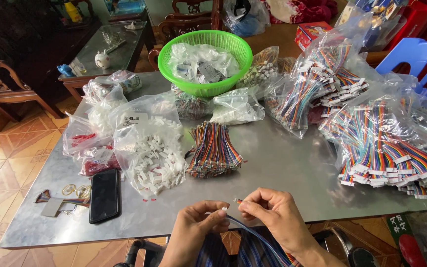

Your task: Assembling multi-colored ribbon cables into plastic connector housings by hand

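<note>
My left hand pinches a small white connector at the end of a flat ribbon cable that hangs down toward my lap. My right hand pinches the loose wire ends of the same cable just right of the connector. Both hands hover at the near edge of the metal table. Right ahead lies a loose bundle of rainbow ribbon cables. To its left, an open clear bag of white plastic connectors.
A black phone lies near the left front edge, beside rubber bands and a cable scrap. Bags of finished rainbow cables fill the right side. A green basket stands at the back. A blue chair is far right.
</note>
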